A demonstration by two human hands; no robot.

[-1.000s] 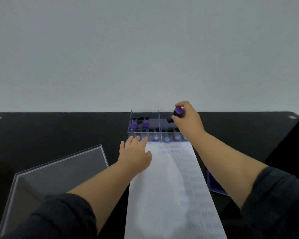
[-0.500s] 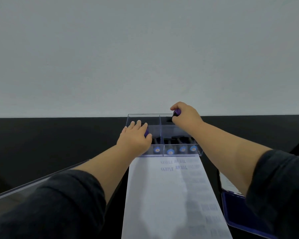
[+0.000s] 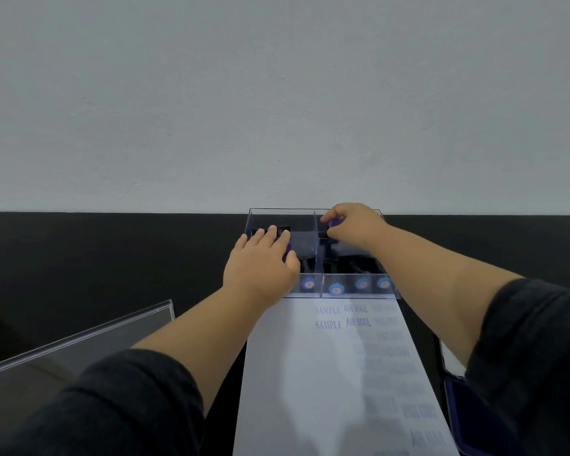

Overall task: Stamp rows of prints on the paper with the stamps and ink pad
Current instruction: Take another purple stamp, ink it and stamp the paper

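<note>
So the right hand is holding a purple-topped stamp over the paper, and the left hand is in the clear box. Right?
Not quite. The head view shows the right hand holding the purple-topped stamp over the clear box, not over the paper. The left hand is in the box, as you said.

Both bare forearms emerge from dark charcoal long sleeves pushed up near the elbows, and the left hand and right hand wear nothing.

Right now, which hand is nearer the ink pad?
Right. The right hand is in the clear stamp box, its forearm passing just above the blue ink pad at the lower right edge. The left hand sits across the paper.
</note>
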